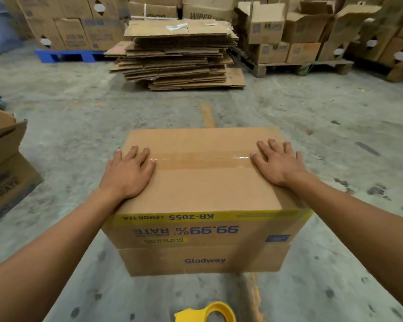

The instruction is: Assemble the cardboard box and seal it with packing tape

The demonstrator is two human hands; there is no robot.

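Note:
A brown cardboard box (203,189) with upside-down blue print and a yellow band stands closed on top of a second box (203,261) marked Glodway. A strip of clear packing tape (203,160) runs along its top seam. My left hand (128,173) lies flat on the left end of the top, fingers spread, touching the tape's end. My right hand (278,162) lies flat on the right end, thumb at the tape. A yellow tape dispenser (207,313) sits on the floor at the bottom edge, partly cut off.
A tall stack of flattened cardboard (179,56) lies on the concrete floor (79,117) ahead. Pallets of boxes stand behind it: a blue pallet (65,55) at left, a wooden pallet (298,66) at right. An open box (5,163) sits at the left edge.

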